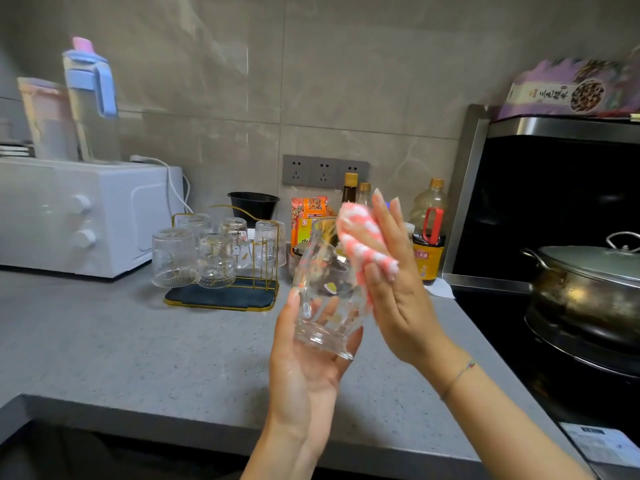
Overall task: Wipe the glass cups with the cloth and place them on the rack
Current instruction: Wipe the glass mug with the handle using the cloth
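The left hand (304, 368) grips the glass cup (322, 299) by its base, exposing its wall to the pink-and-white cloth (360, 244) thumb-pinned in the right hand (401, 306).

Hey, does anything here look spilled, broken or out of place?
Nothing spilled or broken. The left hand holds the cup tilted while the right hand holds the cloth against it. The leftmost cup by the rack may stand off its tray; hard to tell.
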